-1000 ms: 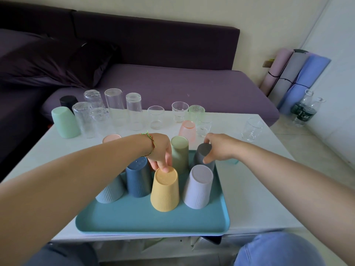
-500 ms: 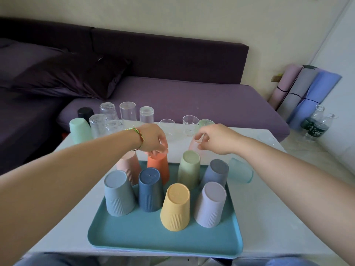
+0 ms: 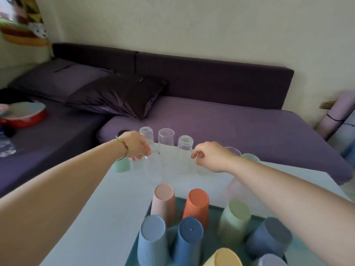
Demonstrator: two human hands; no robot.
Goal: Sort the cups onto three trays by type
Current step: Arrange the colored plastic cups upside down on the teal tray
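Several ribbed plastic cups stand upside down on a teal tray (image 3: 213, 244) at the near edge, among them a pink cup (image 3: 164, 202), an orange cup (image 3: 197, 204) and a dark blue cup (image 3: 189, 240). Clear glasses (image 3: 166, 139) line the table's far edge. My left hand (image 3: 137, 145) reaches there, its fingertips curled on the rim of a blurred clear glass (image 3: 151, 162). My right hand (image 3: 209, 156) hovers over the glasses further right, fingers loosely curled with nothing seen between them. A mint cup (image 3: 122, 166) stands below my left wrist.
A frosted pink cup (image 3: 236, 189) stands under my right forearm, a pale green glass (image 3: 250, 157) behind it. A purple sofa (image 3: 230, 121) with a dark pillow (image 3: 119, 95) lies beyond the table. Stacked dishes (image 3: 25, 114) sit on the sofa at left, rolled mats (image 3: 338, 112) at right.
Both hands left the tray's cups and moved to the far row of glasses. The view tilted up, so the tray now sits at the bottom edge.
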